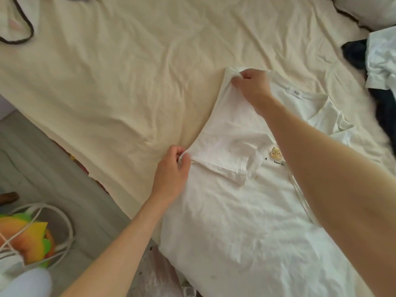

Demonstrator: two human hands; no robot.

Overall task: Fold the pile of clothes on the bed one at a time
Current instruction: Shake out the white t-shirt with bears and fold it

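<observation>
White cotton T-shirt (pixel 246 211) lies flat on the cream bed sheet (pixel 107 82); left hand (pixel 173 168) pinches the side fold at the armpit, right hand (pixel 250 84) pinches the shoulder beyond it; best keep both pinches aligned so the folded edge runs straight; unfolded pile (pixel 379 61) lies right of the right hand.

1. Your right forearm (pixel 321 172) covers part of the white T-shirt (pixel 235 221), including most of its small chest print (pixel 276 154), so you cannot read the print.
2. The neck label (pixel 296 92) carries lettering too small to make out.
3. The pile of clothes (pixel 379 61) is cut off by the right edge.
4. Your left hand (pixel 173 170) hides the fabric edge that its curled fingers (pixel 182 160) pinch.
5. The colourful object (pixel 27 243) on the floor is blurred and cut off at the left edge.
</observation>
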